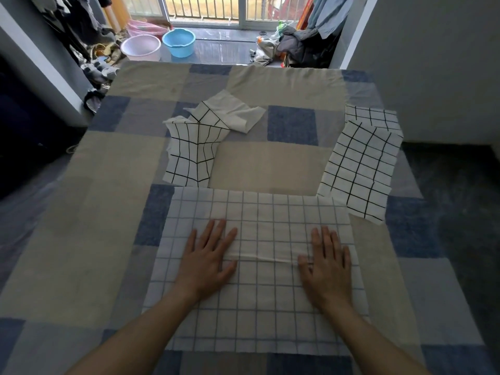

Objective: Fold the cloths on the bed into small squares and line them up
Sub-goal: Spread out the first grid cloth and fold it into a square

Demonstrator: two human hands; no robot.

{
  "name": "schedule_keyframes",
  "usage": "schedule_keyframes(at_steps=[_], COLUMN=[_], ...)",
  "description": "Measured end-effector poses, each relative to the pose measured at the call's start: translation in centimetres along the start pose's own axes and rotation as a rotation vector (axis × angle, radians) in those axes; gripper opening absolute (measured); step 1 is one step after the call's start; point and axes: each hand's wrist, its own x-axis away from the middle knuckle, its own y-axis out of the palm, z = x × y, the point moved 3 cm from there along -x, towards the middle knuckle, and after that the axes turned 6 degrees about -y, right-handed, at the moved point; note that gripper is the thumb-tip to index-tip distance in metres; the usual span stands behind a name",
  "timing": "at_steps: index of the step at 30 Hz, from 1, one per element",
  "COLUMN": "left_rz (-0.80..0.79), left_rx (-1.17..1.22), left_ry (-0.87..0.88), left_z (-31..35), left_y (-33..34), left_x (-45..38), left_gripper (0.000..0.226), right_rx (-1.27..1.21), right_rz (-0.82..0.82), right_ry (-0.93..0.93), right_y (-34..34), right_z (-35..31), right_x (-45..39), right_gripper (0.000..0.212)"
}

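Cloths (359,169) lie beyond both flat hands (207,262); basins (178,43) behind.

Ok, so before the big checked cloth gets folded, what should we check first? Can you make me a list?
1. Big blue-checked cloth lies spread open on the bed: ok.
2. Cloth is smooth: not ok, a ridge runs between the hands.
3. Left hand and right hand both press flat on it, fingers straight: ok.
4. Its far right corner is free: not ok, the black-checked cloth overlaps it.
5. Crumpled cloth is off the big one: cannot tell, their edges sit very close.
6. Any cloths already folded into small squares and lined up: not ok, none yet.
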Motion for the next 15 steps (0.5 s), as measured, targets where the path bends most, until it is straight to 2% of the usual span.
schedule_keyframes(at_steps=[10, 15], left_rz=[0.004, 0.044], left_rx=[0.066, 0.09], left_ry=[-0.021, -0.423], left_z=[-0.4, -2.5], left_y=[-0.1, -0.1], left_x=[1.7, 5.1], left_gripper=[0.065, 0.06], right_rx=[0.04, 0.031], right_rz=[-0.02, -0.122], right_ry=[-0.025, -0.05], right_y=[-0.5, -1.2], right_z=[2.6, 3.3], right_x=[3.5, 3.8], right_gripper=[0.066, 0.068])
